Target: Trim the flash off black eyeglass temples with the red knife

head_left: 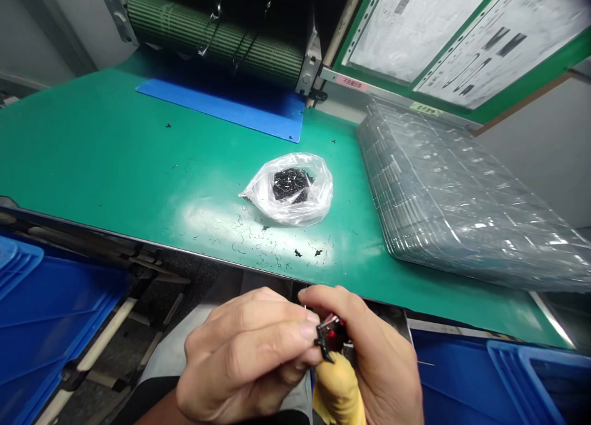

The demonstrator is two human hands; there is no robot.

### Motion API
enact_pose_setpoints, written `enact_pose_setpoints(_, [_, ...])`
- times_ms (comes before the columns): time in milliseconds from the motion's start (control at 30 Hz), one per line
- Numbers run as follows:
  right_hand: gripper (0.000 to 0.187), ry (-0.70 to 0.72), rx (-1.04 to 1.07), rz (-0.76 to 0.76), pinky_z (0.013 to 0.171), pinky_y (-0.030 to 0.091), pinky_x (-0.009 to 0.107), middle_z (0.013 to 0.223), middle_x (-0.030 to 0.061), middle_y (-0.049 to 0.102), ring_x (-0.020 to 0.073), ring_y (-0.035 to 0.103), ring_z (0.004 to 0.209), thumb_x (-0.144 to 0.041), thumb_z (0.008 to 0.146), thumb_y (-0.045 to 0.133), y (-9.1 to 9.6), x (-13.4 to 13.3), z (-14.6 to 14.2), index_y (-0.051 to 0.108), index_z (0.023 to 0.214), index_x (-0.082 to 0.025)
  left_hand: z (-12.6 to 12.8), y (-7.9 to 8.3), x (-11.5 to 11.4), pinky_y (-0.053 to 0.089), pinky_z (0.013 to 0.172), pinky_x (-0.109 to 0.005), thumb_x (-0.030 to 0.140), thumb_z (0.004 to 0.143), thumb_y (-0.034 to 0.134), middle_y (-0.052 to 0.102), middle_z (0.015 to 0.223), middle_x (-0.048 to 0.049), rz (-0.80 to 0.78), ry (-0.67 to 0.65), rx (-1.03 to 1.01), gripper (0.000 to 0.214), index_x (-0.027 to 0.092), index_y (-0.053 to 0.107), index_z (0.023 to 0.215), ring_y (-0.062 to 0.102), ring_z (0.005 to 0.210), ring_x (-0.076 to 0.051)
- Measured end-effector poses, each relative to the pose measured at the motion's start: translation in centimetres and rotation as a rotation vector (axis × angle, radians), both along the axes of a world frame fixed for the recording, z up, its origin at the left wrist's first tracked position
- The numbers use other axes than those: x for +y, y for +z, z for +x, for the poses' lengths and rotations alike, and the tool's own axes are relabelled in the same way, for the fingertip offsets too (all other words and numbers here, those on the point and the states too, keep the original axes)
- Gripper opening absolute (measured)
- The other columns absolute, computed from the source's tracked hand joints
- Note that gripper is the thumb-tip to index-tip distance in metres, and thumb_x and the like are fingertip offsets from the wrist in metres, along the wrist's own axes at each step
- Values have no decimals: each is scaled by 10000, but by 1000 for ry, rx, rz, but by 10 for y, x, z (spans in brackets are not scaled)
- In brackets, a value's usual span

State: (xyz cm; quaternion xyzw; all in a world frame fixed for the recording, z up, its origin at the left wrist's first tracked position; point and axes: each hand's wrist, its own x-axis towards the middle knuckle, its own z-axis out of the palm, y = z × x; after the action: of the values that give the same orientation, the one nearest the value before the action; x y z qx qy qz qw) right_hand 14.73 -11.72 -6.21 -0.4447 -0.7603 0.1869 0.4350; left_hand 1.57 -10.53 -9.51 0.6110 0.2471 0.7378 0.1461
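Below the front edge of the green-topped bench (138, 166), my left hand (244, 351) and my right hand (369, 351) come together over my lap. Between them, a small black and red part (331, 337) is pinched by the fingertips of my left hand, with my right fingers close against it. A yellow handle (339, 391) rises into my right palm, its tip hidden by my fingers. On the bench beyond, a clear plastic bag (286, 189) holds a heap of small black pieces.
Loose black bits and thin curled scraps lie on the bench. A blue mat (221, 105) sits below a green roller (212, 40). Stacked clear plastic trays (462, 197) fill the right side, under posted documents (462, 37). Blue crates (46, 308) (498, 376) stand below the bench.
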Motion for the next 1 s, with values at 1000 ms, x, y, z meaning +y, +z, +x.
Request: enact_pose_setpoints(1000, [395, 60, -64, 18, 533, 470, 238, 773, 42, 658, 143, 639, 615, -515, 1003, 415, 2, -2, 1, 571, 1075, -159, 7, -6, 4, 620, 729, -172, 138, 898, 640, 723, 948, -43, 8, -5, -68, 86, 56, 654, 879, 699, 734, -90])
